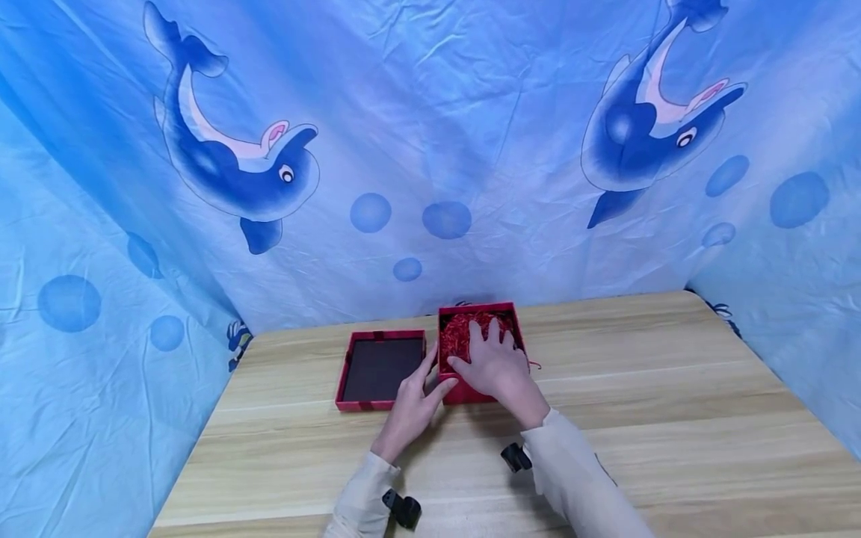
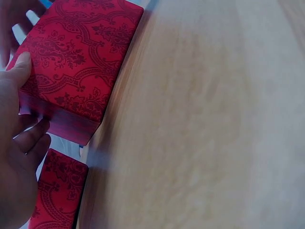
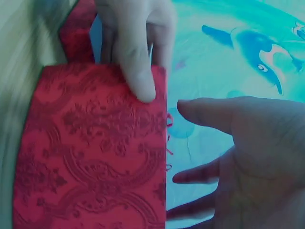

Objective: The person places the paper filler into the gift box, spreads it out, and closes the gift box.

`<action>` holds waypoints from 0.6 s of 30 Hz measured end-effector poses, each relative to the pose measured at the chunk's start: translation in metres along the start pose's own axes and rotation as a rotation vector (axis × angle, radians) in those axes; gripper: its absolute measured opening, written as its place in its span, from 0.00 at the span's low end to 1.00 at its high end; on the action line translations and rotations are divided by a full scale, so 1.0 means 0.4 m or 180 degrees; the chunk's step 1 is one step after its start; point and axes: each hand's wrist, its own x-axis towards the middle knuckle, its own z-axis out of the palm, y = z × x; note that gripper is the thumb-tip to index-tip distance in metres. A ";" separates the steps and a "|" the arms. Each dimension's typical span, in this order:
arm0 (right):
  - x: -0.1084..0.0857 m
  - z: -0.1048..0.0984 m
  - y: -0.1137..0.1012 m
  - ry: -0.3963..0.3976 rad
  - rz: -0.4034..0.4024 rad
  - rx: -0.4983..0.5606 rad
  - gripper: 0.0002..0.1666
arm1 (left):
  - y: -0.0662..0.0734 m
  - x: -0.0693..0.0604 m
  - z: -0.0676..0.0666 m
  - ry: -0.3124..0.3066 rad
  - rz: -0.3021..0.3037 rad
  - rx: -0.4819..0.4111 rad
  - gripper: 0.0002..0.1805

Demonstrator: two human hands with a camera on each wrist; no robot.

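A red patterned gift box (image 1: 468, 391) stands uncovered on the table, filled with red shredded paper (image 1: 460, 334). At its front left corner my left hand (image 1: 412, 411) holds it, thumb on the front face and fingers along the left side. The box's front face (image 2: 71, 57) fills the upper left of the left wrist view. My right hand (image 1: 496, 365) is over the box opening with its fingers spread, close above or on the shredded paper. From the right wrist view, the right hand (image 3: 257, 157) is beyond the box's top edge, holding nothing.
Left of the box lies the lid (image 1: 380, 370), dark inside up, with a red rim. A strand of red paper (image 1: 535, 365) sticks out on the right. The wooden table (image 1: 673, 418) meets a blue dolphin-print curtain (image 1: 430, 149) behind.
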 end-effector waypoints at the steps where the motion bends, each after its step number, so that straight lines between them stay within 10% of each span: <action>1: -0.003 0.003 0.000 0.0034 0.0024 0.0021 0.49 | 0.000 0.001 0.000 -0.0003 0.0002 -0.0005 0.42; 18: 0.056 0.015 0.033 -0.0573 0.0239 0.0354 0.53 | 0.003 -0.001 -0.001 -0.0057 -0.0138 -0.0029 0.43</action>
